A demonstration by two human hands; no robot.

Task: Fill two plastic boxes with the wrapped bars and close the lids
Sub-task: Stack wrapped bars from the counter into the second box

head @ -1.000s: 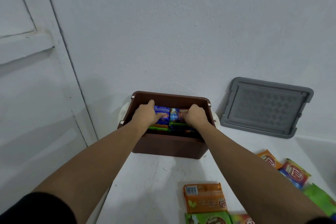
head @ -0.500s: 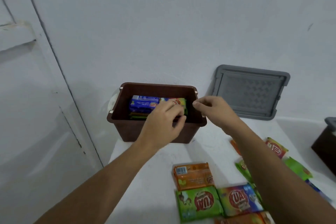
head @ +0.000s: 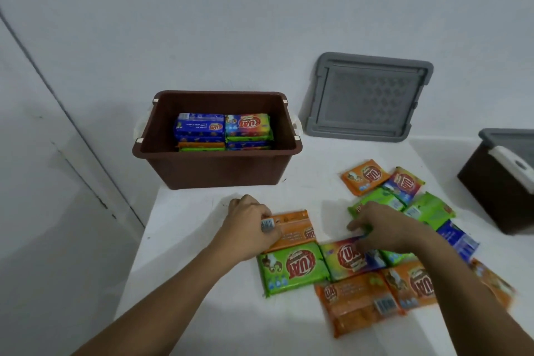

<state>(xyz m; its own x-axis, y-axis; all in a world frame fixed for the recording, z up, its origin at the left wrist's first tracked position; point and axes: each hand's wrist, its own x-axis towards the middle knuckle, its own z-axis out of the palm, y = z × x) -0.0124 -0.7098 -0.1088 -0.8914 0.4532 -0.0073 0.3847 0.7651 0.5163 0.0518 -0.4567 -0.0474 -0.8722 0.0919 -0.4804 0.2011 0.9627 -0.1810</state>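
"KUAT" read on wrappers. Left hand [head: 250,229] gripped orange bar [head: 293,230] at barcode end. Right hand [head: 385,230] curled fingers round rainbow bar [head: 348,259] edge. Both bars lay on table [head: 187,243], open brown box [head: 216,166] behind.

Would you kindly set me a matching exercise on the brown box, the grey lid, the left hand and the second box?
Things:
1. brown box
2. grey lid
3. left hand
4. second box

States:
A. leans on the wall
B. grips an orange bar
C. lidded, at the right edge of view
D. open, with bars stacked inside

Pairs: 1-D, 2-A, 3-B, 4-C
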